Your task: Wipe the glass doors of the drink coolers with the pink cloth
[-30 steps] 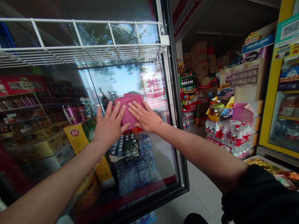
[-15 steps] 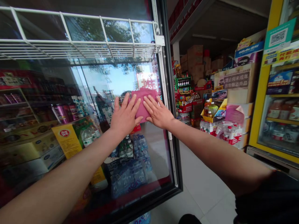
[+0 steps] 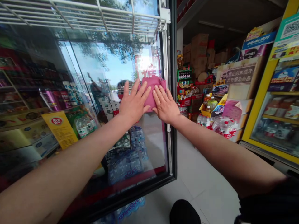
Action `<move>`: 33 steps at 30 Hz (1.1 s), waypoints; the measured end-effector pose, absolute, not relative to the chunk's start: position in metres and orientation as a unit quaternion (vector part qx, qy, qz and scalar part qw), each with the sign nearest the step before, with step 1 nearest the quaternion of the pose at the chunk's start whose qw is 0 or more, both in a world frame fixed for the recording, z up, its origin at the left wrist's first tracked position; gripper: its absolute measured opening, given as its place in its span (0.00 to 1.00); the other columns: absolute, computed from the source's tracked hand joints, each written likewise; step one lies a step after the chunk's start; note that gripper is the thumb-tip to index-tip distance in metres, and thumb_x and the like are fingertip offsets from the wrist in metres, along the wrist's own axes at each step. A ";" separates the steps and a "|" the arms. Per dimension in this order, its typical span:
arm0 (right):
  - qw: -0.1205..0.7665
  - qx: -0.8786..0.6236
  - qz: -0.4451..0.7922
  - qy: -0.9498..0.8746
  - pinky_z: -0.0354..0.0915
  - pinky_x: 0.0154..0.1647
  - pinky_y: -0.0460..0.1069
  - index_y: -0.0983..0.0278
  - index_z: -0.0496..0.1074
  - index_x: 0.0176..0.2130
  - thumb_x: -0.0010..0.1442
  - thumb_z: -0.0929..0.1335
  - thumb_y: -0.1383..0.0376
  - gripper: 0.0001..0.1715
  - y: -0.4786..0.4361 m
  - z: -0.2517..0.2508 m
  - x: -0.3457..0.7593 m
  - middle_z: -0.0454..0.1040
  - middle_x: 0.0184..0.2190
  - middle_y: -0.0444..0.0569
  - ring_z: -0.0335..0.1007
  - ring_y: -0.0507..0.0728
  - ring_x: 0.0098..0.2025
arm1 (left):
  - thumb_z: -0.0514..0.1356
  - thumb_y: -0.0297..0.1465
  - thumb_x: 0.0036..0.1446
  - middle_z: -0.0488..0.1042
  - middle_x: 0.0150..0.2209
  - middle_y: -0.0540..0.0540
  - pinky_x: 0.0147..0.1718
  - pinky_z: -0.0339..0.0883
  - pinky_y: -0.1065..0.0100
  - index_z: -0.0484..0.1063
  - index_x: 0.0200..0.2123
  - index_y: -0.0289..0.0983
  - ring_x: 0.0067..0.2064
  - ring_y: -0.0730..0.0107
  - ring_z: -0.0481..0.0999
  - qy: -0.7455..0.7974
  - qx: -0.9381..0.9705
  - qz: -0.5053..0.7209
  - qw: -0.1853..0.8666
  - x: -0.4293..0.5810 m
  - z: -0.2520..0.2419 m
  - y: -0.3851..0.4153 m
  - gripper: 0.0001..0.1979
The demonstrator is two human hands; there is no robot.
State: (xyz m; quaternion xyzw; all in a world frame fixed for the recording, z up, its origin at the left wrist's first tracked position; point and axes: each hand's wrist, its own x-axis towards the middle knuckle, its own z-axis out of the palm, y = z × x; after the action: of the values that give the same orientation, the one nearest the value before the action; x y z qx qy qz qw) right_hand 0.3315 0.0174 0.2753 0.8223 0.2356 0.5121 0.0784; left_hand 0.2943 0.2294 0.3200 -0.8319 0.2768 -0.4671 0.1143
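A pink cloth [image 3: 150, 99] is pressed flat against the glass door [image 3: 154, 140] of a cooler, near the glass's right edge. My left hand [image 3: 132, 105] lies on the cloth's left part with its fingers spread, some of them reaching past it over the glass. Flat on the cloth's right part is my right hand [image 3: 166, 106], fingers stretched out and close to the metal strip [image 3: 166, 62] of the door frame. Between the two hands the cloth's middle shows, and its top edge is crumpled.
A white wire rack [image 3: 116, 17] is fixed across the door above my hands. Packs of bottled water [image 3: 126, 168] show through the glass. Stacked goods [image 3: 215, 102] and a yellow-framed cooler [image 3: 251, 115] stand right, beyond tiled floor [image 3: 193, 165].
Both hands and the cloth have slid right across the glass, closer to the metal strip, and slightly farther below the rack. The camera view has shifted, and more of a dark shoe shows.
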 end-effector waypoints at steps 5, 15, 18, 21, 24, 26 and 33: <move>0.067 0.833 0.501 0.226 0.31 0.86 0.71 0.78 0.45 0.81 0.77 0.62 0.55 0.48 0.020 0.269 0.329 0.40 0.85 0.67 0.34 0.73 0.87 | 0.56 0.42 0.75 0.43 0.85 0.39 0.80 0.23 0.31 0.47 0.82 0.36 0.86 0.41 0.35 0.282 -0.833 -0.464 0.107 0.295 0.314 0.228 0.40; 0.076 0.845 0.480 0.224 0.32 0.86 0.71 0.80 0.44 0.81 0.76 0.65 0.55 0.51 0.019 0.238 0.321 0.40 0.84 0.71 0.34 0.75 0.86 | 0.56 0.43 0.74 0.41 0.85 0.40 0.80 0.23 0.31 0.45 0.82 0.37 0.86 0.42 0.33 0.294 -0.835 -0.455 0.098 0.297 0.282 0.228 0.42; 0.069 0.849 0.471 0.228 0.33 0.86 0.71 0.79 0.43 0.82 0.75 0.66 0.55 0.52 0.019 0.228 0.318 0.39 0.85 0.70 0.34 0.75 0.87 | 0.57 0.43 0.74 0.41 0.85 0.41 0.81 0.24 0.31 0.45 0.82 0.37 0.86 0.41 0.34 0.294 -0.840 -0.445 0.101 0.297 0.272 0.228 0.42; 0.071 0.853 0.466 0.226 0.35 0.86 0.72 0.80 0.44 0.81 0.74 0.67 0.56 0.52 0.018 0.218 0.315 0.40 0.84 0.70 0.35 0.75 0.86 | 0.58 0.43 0.74 0.40 0.85 0.41 0.81 0.24 0.30 0.45 0.82 0.37 0.86 0.41 0.35 0.295 -0.843 -0.438 0.102 0.296 0.262 0.228 0.43; 0.073 0.855 0.461 0.225 0.37 0.86 0.72 0.80 0.46 0.81 0.74 0.68 0.56 0.52 0.018 0.206 0.313 0.41 0.84 0.71 0.36 0.76 0.86 | 0.59 0.43 0.73 0.39 0.85 0.42 0.81 0.23 0.31 0.44 0.83 0.38 0.86 0.42 0.33 0.296 -0.847 -0.431 0.098 0.295 0.251 0.228 0.44; 0.071 0.856 0.460 0.225 0.38 0.86 0.72 0.79 0.47 0.81 0.75 0.67 0.57 0.51 0.019 0.198 0.313 0.42 0.84 0.71 0.36 0.76 0.86 | 0.59 0.44 0.73 0.38 0.85 0.43 0.81 0.23 0.31 0.43 0.83 0.40 0.86 0.43 0.33 0.296 -0.850 -0.426 0.090 0.294 0.244 0.230 0.44; 0.053 0.855 0.465 0.225 0.40 0.85 0.75 0.77 0.48 0.81 0.75 0.65 0.59 0.47 0.035 0.183 0.313 0.41 0.84 0.71 0.33 0.74 0.87 | 0.58 0.48 0.73 0.37 0.84 0.46 0.81 0.27 0.30 0.38 0.83 0.46 0.86 0.44 0.31 0.292 -0.857 -0.418 0.073 0.293 0.231 0.249 0.45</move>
State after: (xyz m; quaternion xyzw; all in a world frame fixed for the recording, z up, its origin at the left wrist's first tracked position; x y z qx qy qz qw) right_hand 0.3129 0.0353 0.1827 0.8545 0.2249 0.4651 0.0530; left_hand 0.2934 0.2489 0.2313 -0.8569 0.2922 -0.4183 0.0734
